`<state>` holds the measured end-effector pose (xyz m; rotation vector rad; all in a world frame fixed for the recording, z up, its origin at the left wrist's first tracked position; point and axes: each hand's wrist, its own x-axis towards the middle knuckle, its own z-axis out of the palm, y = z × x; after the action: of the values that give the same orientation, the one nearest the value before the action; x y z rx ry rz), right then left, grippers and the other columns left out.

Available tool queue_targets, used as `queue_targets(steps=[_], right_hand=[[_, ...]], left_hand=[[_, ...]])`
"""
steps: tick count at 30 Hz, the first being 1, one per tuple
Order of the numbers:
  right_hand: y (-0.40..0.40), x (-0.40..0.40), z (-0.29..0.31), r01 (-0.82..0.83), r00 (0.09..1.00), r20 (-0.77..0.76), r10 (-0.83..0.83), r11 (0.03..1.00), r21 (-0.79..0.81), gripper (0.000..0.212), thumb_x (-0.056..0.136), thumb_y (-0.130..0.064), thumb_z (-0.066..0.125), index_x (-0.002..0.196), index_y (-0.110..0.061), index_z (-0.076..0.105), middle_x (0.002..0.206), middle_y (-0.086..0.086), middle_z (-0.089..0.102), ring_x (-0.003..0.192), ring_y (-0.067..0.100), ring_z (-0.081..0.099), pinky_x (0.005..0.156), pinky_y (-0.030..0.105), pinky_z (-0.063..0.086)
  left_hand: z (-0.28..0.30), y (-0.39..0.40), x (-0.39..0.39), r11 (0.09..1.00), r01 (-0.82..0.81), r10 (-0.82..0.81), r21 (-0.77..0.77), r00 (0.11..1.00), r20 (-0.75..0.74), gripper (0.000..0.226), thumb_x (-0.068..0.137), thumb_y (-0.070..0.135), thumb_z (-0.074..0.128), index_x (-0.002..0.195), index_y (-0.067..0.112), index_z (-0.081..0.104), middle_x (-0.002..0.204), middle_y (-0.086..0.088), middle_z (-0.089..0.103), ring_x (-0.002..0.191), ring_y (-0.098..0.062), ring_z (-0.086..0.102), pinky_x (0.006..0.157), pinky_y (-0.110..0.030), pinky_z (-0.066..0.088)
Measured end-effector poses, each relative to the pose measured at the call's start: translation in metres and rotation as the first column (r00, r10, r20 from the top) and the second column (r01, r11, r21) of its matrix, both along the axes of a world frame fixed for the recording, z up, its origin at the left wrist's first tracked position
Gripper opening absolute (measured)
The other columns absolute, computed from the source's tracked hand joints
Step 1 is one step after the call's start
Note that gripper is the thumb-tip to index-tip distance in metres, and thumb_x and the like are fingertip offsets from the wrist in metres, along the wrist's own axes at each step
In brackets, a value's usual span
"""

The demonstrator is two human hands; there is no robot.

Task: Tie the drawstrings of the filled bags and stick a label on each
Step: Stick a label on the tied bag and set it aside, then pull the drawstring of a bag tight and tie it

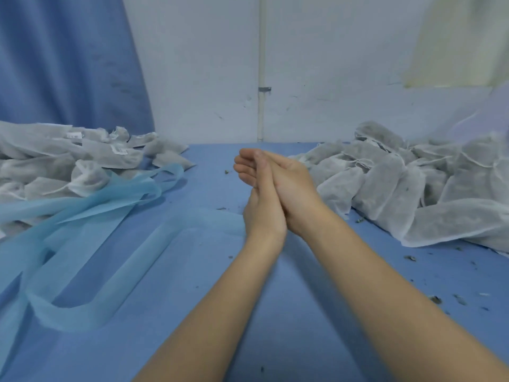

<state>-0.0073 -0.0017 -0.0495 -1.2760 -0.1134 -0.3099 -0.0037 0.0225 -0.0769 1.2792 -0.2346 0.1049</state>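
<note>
Over the middle of the blue table [179, 340], my left hand [257, 208] and my right hand [293, 186] are pressed palm to palm, fingers stretched forward, with nothing visible between them. A heap of white filled bags [407, 194] lies to the right, and loose drawstrings [358, 162] trail from some of them. To the left sits another heap of white bags [55, 164]; a few carry a small white label [119, 150]. Neither hand touches a bag.
Long light-blue fabric strips [110, 199] curl across the left half of the table. Small dark herb crumbs [435, 299] are scattered on the right near the front. Behind the table stand a white wall with a vertical pipe [260, 78] and a blue curtain [68, 64].
</note>
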Motion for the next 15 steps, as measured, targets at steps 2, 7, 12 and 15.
queue_targets(steps=[2,7,12,15], right_hand=[[-0.027,-0.011,-0.002,0.073,0.997,-0.01,-0.073,0.997,-0.007,0.022,0.098,-0.013,0.052,0.084,-0.013,0.069,0.077,-0.003,0.072,0.07,0.003,0.068,0.064,0.012,0.052],[-0.094,-0.047,-0.009,0.218,0.975,-0.018,-0.221,0.973,-0.079,0.027,0.098,-0.01,0.047,0.082,-0.013,0.069,0.067,-0.004,0.064,0.054,0.005,0.053,0.051,0.014,0.045],[-0.137,-0.071,-0.017,0.37,0.925,-0.065,-0.374,0.926,-0.074,0.027,0.095,-0.011,0.052,0.078,-0.015,0.072,0.066,-0.003,0.064,0.051,0.005,0.05,0.049,0.016,0.044],[-0.159,-0.08,-0.019,0.512,0.855,-0.026,-0.518,0.851,-0.119,0.029,0.093,-0.013,0.054,0.074,-0.022,0.072,0.062,-0.01,0.066,0.053,0.001,0.054,0.051,0.012,0.045]], left_hand=[[-0.003,-0.003,-0.007,0.977,0.052,-0.029,0.205,0.993,-0.113,0.061,0.089,0.07,0.028,0.091,0.023,0.066,0.087,0.001,0.072,0.083,-0.018,0.069,0.07,-0.029,0.056],[-0.014,-0.027,-0.028,0.874,0.237,-0.227,0.423,0.971,-0.075,0.021,0.078,0.032,0.049,0.072,0.019,0.063,0.068,-0.003,0.068,0.061,-0.026,0.063,0.06,-0.038,0.052],[-0.011,-0.081,-0.036,0.62,-0.003,-0.291,0.785,0.928,0.234,0.013,0.083,0.008,0.052,0.075,0.017,0.055,0.08,-0.005,0.068,0.081,-0.026,0.063,0.064,-0.018,0.045],[-0.006,-0.12,-0.039,0.585,-0.003,-0.395,0.811,0.872,0.288,0.018,0.08,0.008,0.058,0.071,0.02,0.049,0.066,0.007,0.05,0.077,-0.022,0.059,0.049,-0.009,0.033]])
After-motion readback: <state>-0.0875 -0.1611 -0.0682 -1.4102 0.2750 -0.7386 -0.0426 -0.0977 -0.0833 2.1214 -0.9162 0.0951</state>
